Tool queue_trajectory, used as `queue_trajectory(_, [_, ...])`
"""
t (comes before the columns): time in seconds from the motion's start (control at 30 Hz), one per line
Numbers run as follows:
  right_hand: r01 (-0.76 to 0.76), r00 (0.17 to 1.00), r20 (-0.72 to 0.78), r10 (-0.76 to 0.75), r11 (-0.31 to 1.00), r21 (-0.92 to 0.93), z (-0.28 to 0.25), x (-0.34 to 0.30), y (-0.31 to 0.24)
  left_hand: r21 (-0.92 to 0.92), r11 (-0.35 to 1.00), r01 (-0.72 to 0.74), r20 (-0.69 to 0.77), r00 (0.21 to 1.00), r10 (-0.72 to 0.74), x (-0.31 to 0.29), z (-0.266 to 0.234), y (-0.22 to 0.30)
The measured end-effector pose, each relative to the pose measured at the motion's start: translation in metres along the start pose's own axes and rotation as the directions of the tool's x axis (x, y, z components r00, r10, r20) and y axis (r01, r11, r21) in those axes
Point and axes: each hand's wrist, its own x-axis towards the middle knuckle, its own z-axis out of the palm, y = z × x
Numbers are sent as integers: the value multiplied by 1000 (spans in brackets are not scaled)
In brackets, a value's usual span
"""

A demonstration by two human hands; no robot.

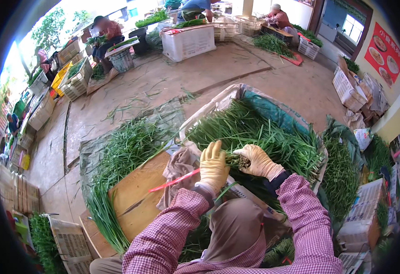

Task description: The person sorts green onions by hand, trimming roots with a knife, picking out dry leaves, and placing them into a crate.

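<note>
My right hand (258, 161), in a pale yellow glove, is closed round a bunch of chives (244, 161), its pale stalk ends packed together and facing me. My left hand (213, 167), gloved alike, is closed over the leafy side of the same bunch; its fingertips are partly hidden. A pinkish-red strip (174, 180) runs from beside my left wrist across a greyish-pink cloth (179, 171). Under and beyond both hands, a large white crate (200, 114) with a teal liner (273, 109) holds many loose chives (264, 134).
A wooden board (138, 196) lies at my left, with chives (124, 148) heaped on a green sheet around it. More greens (337, 173) stand at the right, near a white crate (362, 210). Several people work farther off among crates (188, 43).
</note>
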Motion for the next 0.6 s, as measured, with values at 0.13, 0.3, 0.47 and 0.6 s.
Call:
queue_trajectory(0.13, [-1,1000,-5,1,1000,-8,-4,0,-2,8,1000,-1,52,999,1,2,10,-7])
queue_trajectory(0.3, [9,999,-49,-9,1000,1,9,0,1,-92,994,55,34,998,-52,11,20,-4])
queue_trajectory(0.47, [-50,996,-79,51,999,6,16,-3,-4,-213,977,-33,-15,999,31,13,24,0])
queue_trajectory(0.6, [-64,961,-275,38,994,-85,28,-7,-7,-259,962,-86,-68,995,70,10,28,2])
